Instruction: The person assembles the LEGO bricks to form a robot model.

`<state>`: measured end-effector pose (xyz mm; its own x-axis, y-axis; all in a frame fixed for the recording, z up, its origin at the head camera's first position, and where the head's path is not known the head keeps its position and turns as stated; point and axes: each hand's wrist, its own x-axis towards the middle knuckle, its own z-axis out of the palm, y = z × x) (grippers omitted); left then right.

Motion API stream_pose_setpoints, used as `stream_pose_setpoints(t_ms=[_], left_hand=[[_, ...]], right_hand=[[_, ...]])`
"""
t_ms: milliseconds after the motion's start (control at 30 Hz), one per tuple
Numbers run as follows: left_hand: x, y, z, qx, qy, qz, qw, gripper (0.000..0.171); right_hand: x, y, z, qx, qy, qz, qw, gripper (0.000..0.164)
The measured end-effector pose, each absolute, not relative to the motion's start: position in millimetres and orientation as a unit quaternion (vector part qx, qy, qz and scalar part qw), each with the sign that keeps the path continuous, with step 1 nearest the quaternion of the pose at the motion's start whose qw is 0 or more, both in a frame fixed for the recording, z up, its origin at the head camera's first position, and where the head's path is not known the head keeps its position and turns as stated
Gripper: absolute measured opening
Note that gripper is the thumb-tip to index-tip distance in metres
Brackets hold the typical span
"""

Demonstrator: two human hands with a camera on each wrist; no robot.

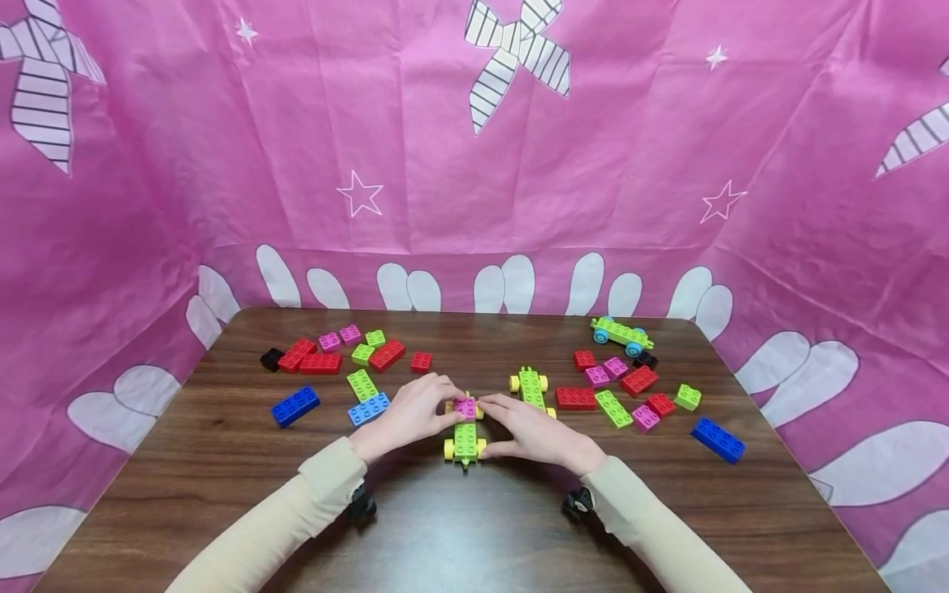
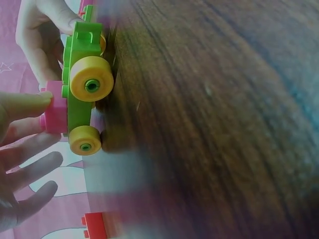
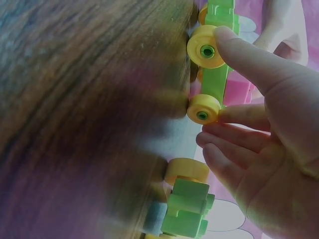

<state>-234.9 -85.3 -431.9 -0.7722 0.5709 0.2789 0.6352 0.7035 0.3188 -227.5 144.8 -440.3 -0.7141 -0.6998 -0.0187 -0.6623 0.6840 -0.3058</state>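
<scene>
A lime-green toy car base [image 1: 465,445] with yellow wheels stands on the table between both hands. On its far end sits a pink brick [image 1: 465,407]. My left hand [image 1: 415,412] pinches this brick between thumb and fingers; in the left wrist view the brick [image 2: 56,108] rests against the studs of the base. From the right side, my right hand [image 1: 537,435] holds the base by its wheels, the thumb on the near wheel [image 3: 205,47] and the index finger at the far wheel [image 3: 203,109]. The brick's underside is hidden.
A second green car base [image 1: 531,387] with yellow wheels stands just beyond the right hand. One with blue wheels [image 1: 621,333] is at the back right. Loose bricks lie on both sides, among them blue bricks [image 1: 295,406] and red bricks [image 1: 575,399]. Pink cloth [image 1: 445,206] hangs behind.
</scene>
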Motion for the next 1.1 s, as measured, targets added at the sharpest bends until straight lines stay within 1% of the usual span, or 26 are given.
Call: stream_pose_setpoints(t_ms=[267, 500, 667, 800, 1100], left_hand=[[-232.8, -87.5, -432.4, -0.333, -0.916, -0.217, 0.061, 0.031], [-234.4, -91.6, -429.2, -0.336, -0.91, -0.241, 0.025, 0.03], [-237.5, -92.4, -431.0, -0.317, -0.91, -0.267, 0.024, 0.028], [-238.4, -91.9, -432.3, -0.3, -0.913, -0.275, 0.02, 0.029], [-235.6, -90.1, -430.9, -0.298, -0.911, -0.285, 0.015, 0.028]], right_hand=[[-226.6, 144.4, -438.1, -0.365, 0.917, -0.144, 0.078, 0.077], [-226.6, 144.5, -438.1, -0.368, 0.914, -0.149, 0.079, 0.077], [-227.5, 144.2, -438.9, -0.376, 0.912, -0.148, 0.068, 0.076], [-228.6, 144.4, -439.1, -0.373, 0.913, -0.147, 0.072, 0.076], [-229.6, 145.0, -440.0, -0.373, 0.913, -0.147, 0.073, 0.077]])
